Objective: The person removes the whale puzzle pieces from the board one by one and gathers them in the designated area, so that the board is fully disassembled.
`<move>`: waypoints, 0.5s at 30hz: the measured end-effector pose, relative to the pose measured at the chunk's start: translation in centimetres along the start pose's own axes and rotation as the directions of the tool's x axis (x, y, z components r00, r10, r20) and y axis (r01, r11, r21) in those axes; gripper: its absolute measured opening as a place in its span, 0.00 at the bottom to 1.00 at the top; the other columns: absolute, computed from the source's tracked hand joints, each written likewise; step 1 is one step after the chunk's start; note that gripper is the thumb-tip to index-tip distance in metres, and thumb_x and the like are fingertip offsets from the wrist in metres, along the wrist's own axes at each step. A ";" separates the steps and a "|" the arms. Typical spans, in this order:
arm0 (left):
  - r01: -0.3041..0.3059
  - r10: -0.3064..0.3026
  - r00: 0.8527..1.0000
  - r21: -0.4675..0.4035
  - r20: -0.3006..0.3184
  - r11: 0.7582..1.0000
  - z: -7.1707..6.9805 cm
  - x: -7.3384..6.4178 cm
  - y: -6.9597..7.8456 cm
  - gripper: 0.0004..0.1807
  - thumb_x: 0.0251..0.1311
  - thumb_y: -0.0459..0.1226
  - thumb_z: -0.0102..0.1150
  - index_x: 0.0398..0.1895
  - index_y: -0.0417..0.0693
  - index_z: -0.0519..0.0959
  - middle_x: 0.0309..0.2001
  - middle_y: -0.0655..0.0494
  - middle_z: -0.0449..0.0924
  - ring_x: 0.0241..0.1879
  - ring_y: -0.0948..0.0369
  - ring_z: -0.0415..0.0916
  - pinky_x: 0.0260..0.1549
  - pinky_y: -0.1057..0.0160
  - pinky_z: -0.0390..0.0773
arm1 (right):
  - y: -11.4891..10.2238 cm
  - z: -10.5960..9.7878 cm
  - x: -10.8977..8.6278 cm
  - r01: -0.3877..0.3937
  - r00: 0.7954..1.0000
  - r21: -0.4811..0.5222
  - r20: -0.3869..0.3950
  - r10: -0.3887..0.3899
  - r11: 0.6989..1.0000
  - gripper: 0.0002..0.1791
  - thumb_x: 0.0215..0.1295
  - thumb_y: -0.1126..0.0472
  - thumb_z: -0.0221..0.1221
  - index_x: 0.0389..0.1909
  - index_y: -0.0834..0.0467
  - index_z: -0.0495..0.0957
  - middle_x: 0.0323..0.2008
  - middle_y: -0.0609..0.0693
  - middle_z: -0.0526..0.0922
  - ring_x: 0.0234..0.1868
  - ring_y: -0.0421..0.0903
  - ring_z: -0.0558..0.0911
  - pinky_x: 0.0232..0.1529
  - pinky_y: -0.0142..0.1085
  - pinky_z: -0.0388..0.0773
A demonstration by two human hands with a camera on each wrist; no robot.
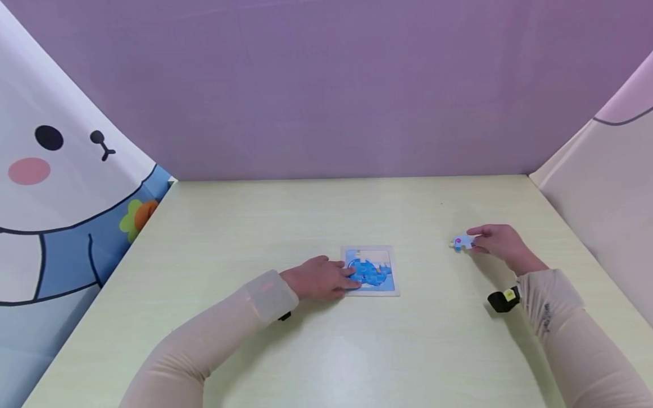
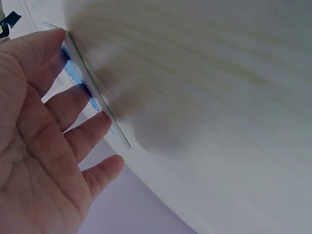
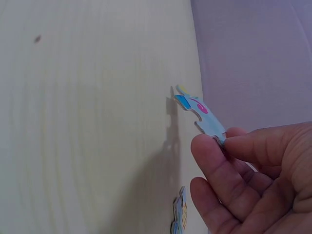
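A square jigsaw puzzle [image 1: 374, 285] in a pale frame lies flat on the table, with a blue whale picture and a bare gap at its upper part. My left hand [image 1: 318, 279] rests at its left side, fingers fairly straight and their tips on the puzzle. In the left wrist view that hand [image 2: 53, 117] is spread along the frame's edge [image 2: 100, 100]. Off to the right, my right hand [image 1: 502, 245] pinches a light blue puzzle piece [image 1: 461, 242] between thumb and fingers. A pink swirl marks this piece [image 3: 201, 111], which is tilted above the table.
Another puzzle piece [image 3: 180, 212] lies on the table below the right hand in the right wrist view. The pale wooden table [image 1: 245, 226] ends at a purple backdrop [image 1: 326, 90]. Printed cloths hang at the left [image 1: 66, 187] and right [image 1: 607, 187].
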State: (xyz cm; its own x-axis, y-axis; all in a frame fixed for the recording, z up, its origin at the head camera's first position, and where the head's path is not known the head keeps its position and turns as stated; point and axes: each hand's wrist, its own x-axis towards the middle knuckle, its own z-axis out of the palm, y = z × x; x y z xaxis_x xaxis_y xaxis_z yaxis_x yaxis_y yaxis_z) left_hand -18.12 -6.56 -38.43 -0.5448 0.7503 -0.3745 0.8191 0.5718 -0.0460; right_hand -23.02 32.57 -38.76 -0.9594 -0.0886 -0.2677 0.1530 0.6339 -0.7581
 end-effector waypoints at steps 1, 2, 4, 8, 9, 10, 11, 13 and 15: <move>-0.001 0.001 1.000 0.004 0.001 1.000 0.0 0.0 0.0 0.24 0.70 0.45 0.50 0.68 0.65 0.67 0.68 0.58 0.64 0.68 0.57 0.61 0.61 0.51 0.66 | 0.0 0.0 0.0 -0.005 1.000 0.004 0.006 0.005 1.000 0.24 0.67 0.68 0.50 0.60 0.77 0.66 0.42 0.60 0.83 0.31 0.34 0.82 0.37 0.29 0.79; -0.001 0.001 1.000 0.002 0.004 1.000 -0.1 -0.1 0.0 0.24 0.70 0.45 0.50 0.68 0.65 0.67 0.69 0.57 0.63 0.68 0.57 0.61 0.61 0.51 0.66 | 0.0 0.1 0.1 -0.007 1.000 0.007 0.010 0.007 1.000 0.23 0.67 0.68 0.50 0.60 0.77 0.65 0.42 0.61 0.83 0.31 0.34 0.82 0.37 0.29 0.79; 0.001 -0.001 1.000 -0.001 0.009 1.000 -0.2 -0.2 0.1 0.24 0.70 0.45 0.50 0.69 0.65 0.67 0.69 0.57 0.63 0.68 0.57 0.61 0.61 0.51 0.66 | 0.0 0.1 0.1 -0.009 1.000 0.015 0.018 0.009 1.000 0.23 0.67 0.69 0.50 0.60 0.78 0.65 0.42 0.60 0.83 0.31 0.34 0.82 0.37 0.29 0.79; 0.010 -0.010 1.000 -0.012 0.020 1.000 -0.2 -0.2 0.1 0.24 0.70 0.45 0.49 0.69 0.65 0.66 0.69 0.57 0.62 0.68 0.56 0.60 0.61 0.50 0.65 | 0.0 0.2 0.2 -0.022 0.999 0.010 0.024 0.022 1.000 0.22 0.67 0.69 0.50 0.59 0.78 0.66 0.40 0.58 0.84 0.30 0.34 0.82 0.36 0.28 0.78; 0.012 -0.012 1.000 -0.014 0.022 1.000 -0.3 -0.2 0.1 0.24 0.70 0.45 0.49 0.69 0.65 0.66 0.69 0.58 0.62 0.68 0.56 0.60 0.61 0.50 0.65 | -0.1 0.2 0.2 -0.028 0.999 0.007 0.024 0.028 1.000 0.22 0.67 0.69 0.50 0.59 0.78 0.66 0.40 0.57 0.84 0.30 0.34 0.82 0.35 0.28 0.78; 0.013 -0.013 1.000 -0.017 0.024 1.000 -0.3 -0.2 0.2 0.24 0.70 0.45 0.49 0.69 0.65 0.66 0.69 0.57 0.62 0.68 0.56 0.60 0.61 0.50 0.65 | -0.1 0.3 0.3 -0.034 0.999 0.000 0.025 0.034 0.999 0.22 0.67 0.70 0.50 0.59 0.77 0.66 0.40 0.57 0.84 0.30 0.34 0.82 0.35 0.28 0.77; 0.014 -0.013 1.000 -0.019 0.025 1.000 -0.3 -0.2 0.2 0.24 0.70 0.45 0.49 0.69 0.65 0.66 0.69 0.57 0.62 0.68 0.56 0.60 0.61 0.50 0.65 | -0.1 0.2 0.3 -0.040 0.999 -0.004 0.025 0.040 0.999 0.22 0.67 0.70 0.50 0.59 0.77 0.66 0.40 0.57 0.84 0.30 0.35 0.82 0.35 0.28 0.77; 0.013 -0.012 1.000 -0.019 0.023 1.000 -0.3 -0.2 0.2 0.24 0.70 0.45 0.49 0.69 0.65 0.67 0.69 0.57 0.62 0.68 0.56 0.60 0.61 0.50 0.65 | 0.0 0.2 0.3 -0.050 0.999 -0.011 0.023 0.050 0.999 0.22 0.67 0.70 0.50 0.58 0.78 0.66 0.39 0.57 0.84 0.29 0.35 0.81 0.35 0.29 0.77; 0.007 -0.007 1.000 -0.004 0.013 1.000 -0.4 -0.3 0.3 0.23 0.70 0.45 0.49 0.68 0.65 0.67 0.69 0.57 0.63 0.68 0.57 0.61 0.61 0.50 0.66 | 0.0 0.2 0.3 -0.054 0.998 -0.019 0.021 0.055 0.998 0.21 0.67 0.70 0.51 0.58 0.78 0.67 0.38 0.57 0.84 0.29 0.35 0.81 0.34 0.29 0.77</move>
State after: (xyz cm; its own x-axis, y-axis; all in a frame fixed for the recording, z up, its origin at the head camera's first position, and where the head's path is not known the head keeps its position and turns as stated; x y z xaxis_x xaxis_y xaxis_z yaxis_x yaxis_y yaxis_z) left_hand -17.85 -6.48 -37.99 -0.5483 0.7416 -0.3864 0.8143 0.5788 -0.0446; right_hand -23.26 32.36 -38.94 -0.9443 -0.0702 -0.3214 0.2003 0.6524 -0.7309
